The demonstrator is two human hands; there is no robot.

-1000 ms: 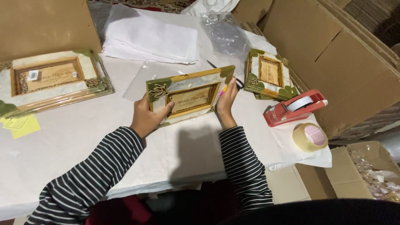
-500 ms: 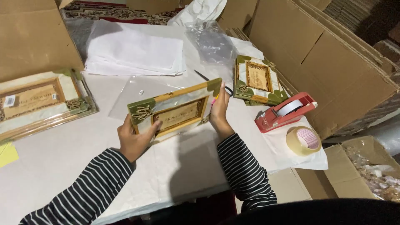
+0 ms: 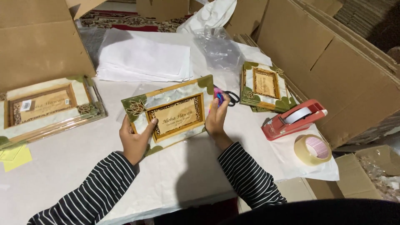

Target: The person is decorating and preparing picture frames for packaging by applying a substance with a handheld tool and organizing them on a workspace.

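Table: a white paper-covered table (image 3: 62,166) carries everything; brown cardboard sheets (image 3: 333,62) lean along its right side and a brown cardboard box flap (image 3: 37,41) stands at the far left.
Paper stack: a flat stack of white paper sheets (image 3: 141,58) lies at the far side of the table, with a crumpled clear plastic bag (image 3: 216,50) just to its right.
Left frames: a pile of green-and-gold picture frames with pearly borders (image 3: 46,108) rests flat at the left edge, near yellow sticky notes (image 3: 16,158).
Held frame: a rectangular green-and-gold picture frame with a pearly border and a tan printed insert (image 3: 171,112) is lifted off the table at its middle, tilted, its right end higher.
Right frames: a smaller stack of matching green-cornered frames (image 3: 264,87) lies flat, well apart from the held frame.
Carton: an open brown carton (image 3: 375,175) sits below the table's right edge; its contents are too blurred to tell.
Left hand: the left hand (image 3: 135,139) is closed around the held frame's lower left edge, thumb on the front face.
Right hand: the right hand (image 3: 216,116) grips the frame's right edge, fingers curled narrowly behind it.
Tape dispenser: a red tape dispenser (image 3: 293,118) sits on white paper to the right.
Tape roll: a beige tape roll (image 3: 312,150) lies flat just beside the dispenser.
Scissors: black-handled scissors (image 3: 231,98) peek out behind the right hand.
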